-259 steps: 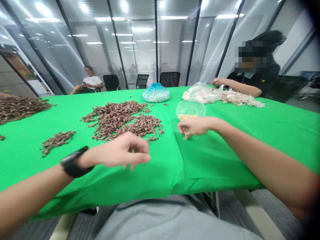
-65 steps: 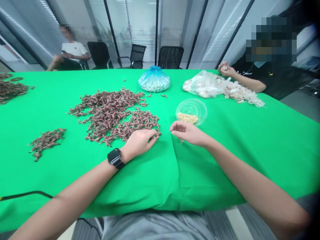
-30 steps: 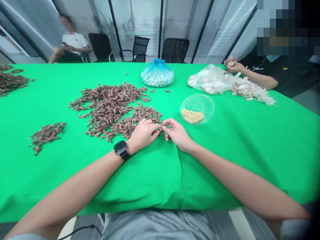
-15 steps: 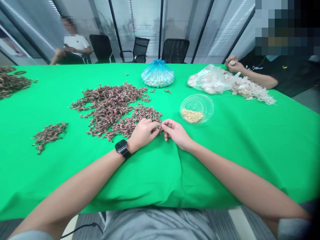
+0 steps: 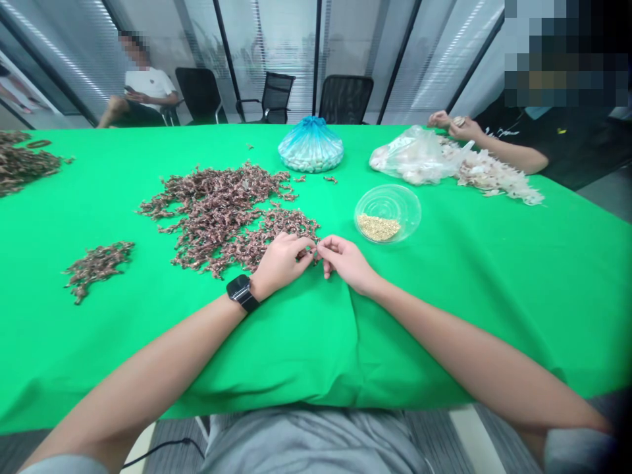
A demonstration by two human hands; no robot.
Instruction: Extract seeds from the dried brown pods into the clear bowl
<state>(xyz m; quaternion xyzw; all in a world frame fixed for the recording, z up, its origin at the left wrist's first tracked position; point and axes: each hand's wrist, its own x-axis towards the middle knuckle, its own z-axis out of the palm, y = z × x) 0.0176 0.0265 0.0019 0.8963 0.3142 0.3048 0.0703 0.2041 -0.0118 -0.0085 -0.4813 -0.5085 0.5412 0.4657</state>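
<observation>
At a table under a green cloth (image 5: 444,296), a person's left hand (image 5: 280,263), a black smartwatch (image 5: 241,293) on its wrist, and right hand (image 5: 346,261) pinch a small brown piece (image 5: 316,248) between meeting fingertips, at the near edge of a large heap of brown dried pods (image 5: 222,207). A clear round plastic bowl of yellowish grains (image 5: 388,213) sits just beyond the right hand. Across the table, a co-worker's hands (image 5: 450,124) work beside a clear plastic bag (image 5: 417,157).

Small brown pod (image 5: 316,250), pinched beside brown pile (image 5: 222,210).
</observation>
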